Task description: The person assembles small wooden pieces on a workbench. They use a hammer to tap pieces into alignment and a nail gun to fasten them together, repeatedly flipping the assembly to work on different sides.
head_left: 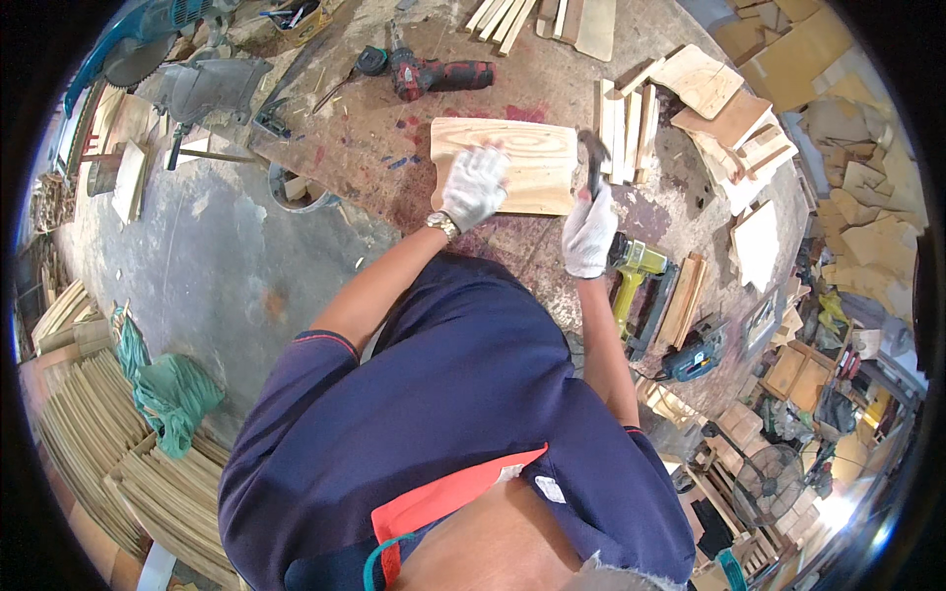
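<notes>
A pale wooden board with curved side edges lies flat on the worn workbench in front of me. My left hand, in a white glove, rests on the board's left part with its fingers laid out. In my right hand, also gloved, is a hammer. My fingers wrap its handle, and its dark head stands up beside the board's right edge. A yellow-green nail gun lies just right of my right wrist.
Beyond the board lies a red and black cordless drill. Wooden strips and shaped boards are piled to the right. A blue jigsaw lies near right. A saw stands far left, and stacked slats lie lower left.
</notes>
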`<state>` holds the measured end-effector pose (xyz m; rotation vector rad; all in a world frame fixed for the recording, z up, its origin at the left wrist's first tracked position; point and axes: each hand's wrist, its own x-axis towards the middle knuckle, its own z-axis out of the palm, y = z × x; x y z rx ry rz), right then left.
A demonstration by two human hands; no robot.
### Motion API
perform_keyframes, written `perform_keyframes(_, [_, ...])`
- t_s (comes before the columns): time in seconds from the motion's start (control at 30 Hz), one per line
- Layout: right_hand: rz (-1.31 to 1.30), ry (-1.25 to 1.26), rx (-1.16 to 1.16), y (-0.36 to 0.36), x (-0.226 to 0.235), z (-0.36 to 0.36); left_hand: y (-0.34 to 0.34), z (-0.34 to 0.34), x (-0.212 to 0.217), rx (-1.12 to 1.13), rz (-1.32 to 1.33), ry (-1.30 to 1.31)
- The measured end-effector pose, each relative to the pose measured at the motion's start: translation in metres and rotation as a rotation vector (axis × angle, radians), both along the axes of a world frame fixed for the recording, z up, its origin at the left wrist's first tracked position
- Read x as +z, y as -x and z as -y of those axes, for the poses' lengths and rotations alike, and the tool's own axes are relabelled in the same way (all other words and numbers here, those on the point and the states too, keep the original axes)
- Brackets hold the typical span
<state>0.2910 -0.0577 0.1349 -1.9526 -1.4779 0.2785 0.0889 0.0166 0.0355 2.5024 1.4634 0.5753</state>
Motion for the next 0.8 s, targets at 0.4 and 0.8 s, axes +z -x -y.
perform_keyframes(0.4, [0.102,-0.096,0.072,-0.015,-0.033,-0.044,-0.020,-0.001,0.030,-0.291,-0.232,0.172])
perform_keyframes(0.8, [0.245,0.056,0.039,-0.037,-0.065,-0.071,-0.022,-0.007,0.025,-0.316,-0.258,0.196])
